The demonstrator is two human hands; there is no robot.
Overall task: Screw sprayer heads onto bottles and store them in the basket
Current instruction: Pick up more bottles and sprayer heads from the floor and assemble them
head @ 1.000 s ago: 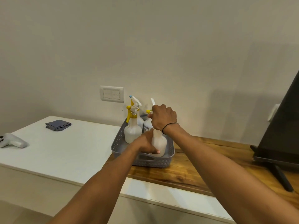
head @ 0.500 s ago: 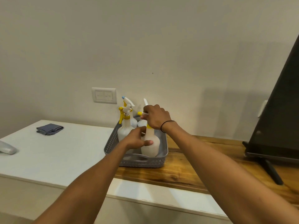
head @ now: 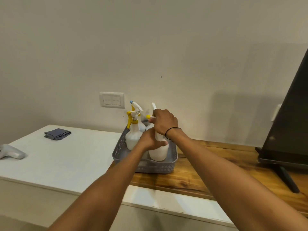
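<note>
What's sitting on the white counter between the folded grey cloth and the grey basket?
Nothing: in the head view the white counter is bare from the folded grey cloth to the grey basket.

White counter holds folded cloth, controller; wooden top bears basket

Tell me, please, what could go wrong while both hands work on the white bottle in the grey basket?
1. The left hand grips the front white plastic bottle and the right hand its yellow-nozzled sprayer head; twisting might cross-thread it.
2. The neighbouring white spray bottle with yellow trigger stands very close, so an elbow or wrist could topple it.
3. The grey perforated plastic basket sits near the wooden counter's front edge; pushing might slide it.
</note>
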